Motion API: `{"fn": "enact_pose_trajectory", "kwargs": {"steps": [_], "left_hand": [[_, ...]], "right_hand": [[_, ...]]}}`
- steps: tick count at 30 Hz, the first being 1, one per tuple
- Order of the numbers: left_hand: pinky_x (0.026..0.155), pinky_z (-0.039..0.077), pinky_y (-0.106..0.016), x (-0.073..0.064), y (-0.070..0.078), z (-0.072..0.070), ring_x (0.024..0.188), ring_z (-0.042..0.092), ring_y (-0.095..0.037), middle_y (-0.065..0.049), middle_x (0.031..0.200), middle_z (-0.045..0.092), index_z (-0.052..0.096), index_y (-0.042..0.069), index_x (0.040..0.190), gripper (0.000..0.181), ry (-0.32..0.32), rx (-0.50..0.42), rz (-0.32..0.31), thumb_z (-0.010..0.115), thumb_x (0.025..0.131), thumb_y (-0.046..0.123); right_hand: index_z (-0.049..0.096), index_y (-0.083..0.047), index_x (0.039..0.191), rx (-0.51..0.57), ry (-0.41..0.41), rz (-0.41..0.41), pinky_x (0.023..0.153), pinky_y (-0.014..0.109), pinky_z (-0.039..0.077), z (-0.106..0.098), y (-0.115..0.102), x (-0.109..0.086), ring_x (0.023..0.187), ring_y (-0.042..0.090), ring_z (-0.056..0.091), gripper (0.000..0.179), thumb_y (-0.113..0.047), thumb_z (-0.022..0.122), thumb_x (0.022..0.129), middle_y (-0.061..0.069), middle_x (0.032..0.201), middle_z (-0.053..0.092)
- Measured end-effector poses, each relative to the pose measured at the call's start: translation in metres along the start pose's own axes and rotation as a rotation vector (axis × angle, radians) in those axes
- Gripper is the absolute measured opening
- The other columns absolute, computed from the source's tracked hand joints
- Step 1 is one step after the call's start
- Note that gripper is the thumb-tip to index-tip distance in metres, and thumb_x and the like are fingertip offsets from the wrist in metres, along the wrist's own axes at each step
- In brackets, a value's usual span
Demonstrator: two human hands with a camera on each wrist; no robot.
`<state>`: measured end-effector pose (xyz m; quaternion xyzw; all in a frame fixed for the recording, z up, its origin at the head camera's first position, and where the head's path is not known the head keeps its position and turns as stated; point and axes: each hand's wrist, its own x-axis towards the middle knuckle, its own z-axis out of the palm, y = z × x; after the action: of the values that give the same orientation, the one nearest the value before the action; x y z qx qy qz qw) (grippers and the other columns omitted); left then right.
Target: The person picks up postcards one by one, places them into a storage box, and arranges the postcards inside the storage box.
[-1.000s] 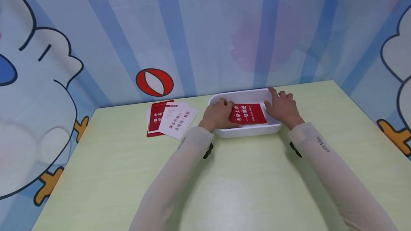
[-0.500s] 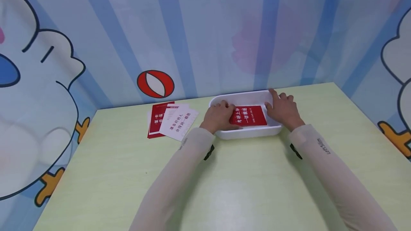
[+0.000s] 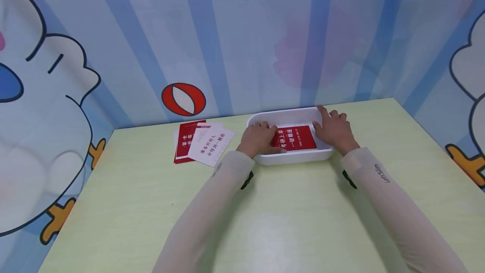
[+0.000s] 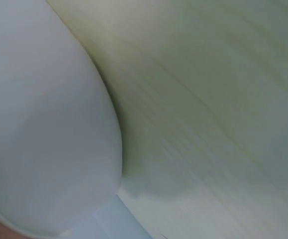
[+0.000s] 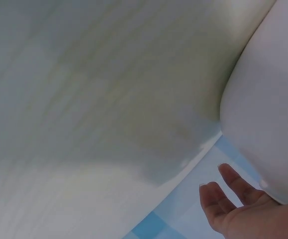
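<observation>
A red card (image 3: 297, 138) with white lettering lies in a white oblong tray (image 3: 293, 158). My left hand (image 3: 259, 139) reaches over the tray's left end, its thumb along the card's near edge and its bent fingers at the far side, holding the card's left end. Over the right end of the tray is my right hand (image 3: 335, 129), thumb inside near the card's right edge and index finger at the far rim. In the right wrist view its other fingers (image 5: 216, 199) hang loosely beside the tray's outer wall (image 5: 268, 99).
Left of the tray, several red and white printed cards (image 3: 210, 144) lie fanned on the pale green table (image 3: 288, 214). A blue striped backdrop (image 3: 250, 45) stands right behind the tray. Both forearms in light sleeves (image 3: 204, 205) cross the table's front.
The red card has shifted very slightly right and nearer within the tray. Both hands keep almost the same place at the tray's ends.
</observation>
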<state>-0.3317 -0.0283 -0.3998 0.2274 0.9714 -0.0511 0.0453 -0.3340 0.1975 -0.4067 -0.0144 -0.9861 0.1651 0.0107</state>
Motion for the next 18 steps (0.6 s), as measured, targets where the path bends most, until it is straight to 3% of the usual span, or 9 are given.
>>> {"fn": "enact_pose_trajectory", "kwargs": {"steps": [11,18], "left_hand": [[0.110,0.043,-0.040,0.0003,0.0002,0.0055,0.122,0.051,-0.020,-0.004,0.135,0.055,0.047,0.020,0.144,0.075,-0.008,-0.018,0.009,0.069,0.084,0.059],[0.111,0.043,-0.041,0.0048,-0.0023,0.0050,0.122,0.049,-0.019,-0.002,0.134,0.055,0.047,0.020,0.142,0.073,0.025,-0.031,0.018,0.068,0.084,0.059]], "right_hand": [[0.018,-0.007,0.156,0.001,-0.021,0.010,0.108,0.068,0.035,0.0029,0.0021,0.0003,0.130,0.055,0.032,0.069,-0.028,0.050,0.100,0.035,0.146,0.033],[0.018,-0.007,0.156,-0.004,-0.010,0.007,0.107,0.067,0.036,0.0007,0.0021,0.0021,0.129,0.054,0.033,0.069,-0.029,0.050,0.099,0.035,0.145,0.034]]}}
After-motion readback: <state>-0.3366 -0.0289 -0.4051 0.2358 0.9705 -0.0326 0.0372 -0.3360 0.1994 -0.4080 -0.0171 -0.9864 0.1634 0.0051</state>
